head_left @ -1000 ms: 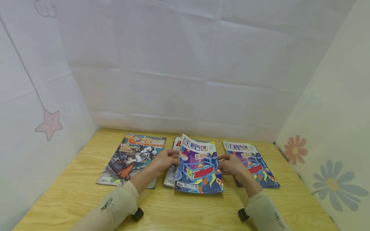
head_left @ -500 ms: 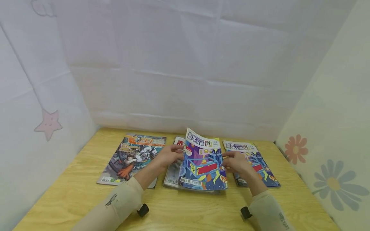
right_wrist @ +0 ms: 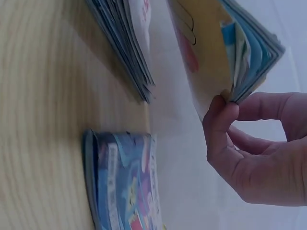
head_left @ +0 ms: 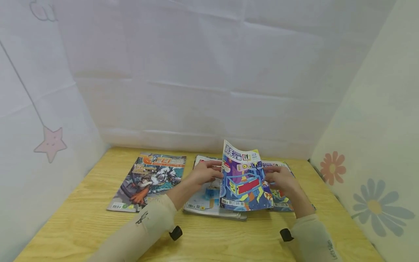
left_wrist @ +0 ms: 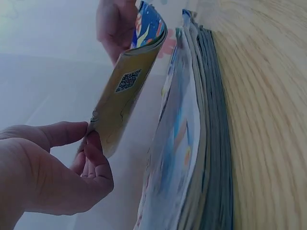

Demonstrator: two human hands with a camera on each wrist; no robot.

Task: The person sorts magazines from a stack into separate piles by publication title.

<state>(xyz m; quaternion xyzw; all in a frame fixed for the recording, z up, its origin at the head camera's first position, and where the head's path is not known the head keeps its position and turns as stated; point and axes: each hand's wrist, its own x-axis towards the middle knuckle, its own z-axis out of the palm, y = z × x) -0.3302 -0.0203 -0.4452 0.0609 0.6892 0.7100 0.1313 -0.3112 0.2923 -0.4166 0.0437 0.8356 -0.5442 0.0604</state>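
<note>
A purple and blue magazine (head_left: 243,182) is held up by both hands, raised above the table and bowed slightly. My left hand (head_left: 204,173) pinches its left edge between thumb and fingers. At the opposite edge my right hand (head_left: 283,178) pinches it too, with the page edges fanning out in the right wrist view. Its yellowish back cover (left_wrist: 117,100) with a QR code shows in the left wrist view. Below and to the left lies a stack of magazines (head_left: 199,202) with a pale cover on top. Partly hidden behind the right hand is a second purple magazine (right_wrist: 127,177).
A dark comic-style magazine (head_left: 147,182) with an orange title lies at the left of the wooden table (head_left: 209,240). White cloth walls (head_left: 196,91) with printed flowers and a star enclose the table at the back and sides.
Both hands have lifted the purple magazine off the middle stack and carried it to the right. The pale cover beneath is now uncovered, while the magazine overlaps the right-hand one in the head view.
</note>
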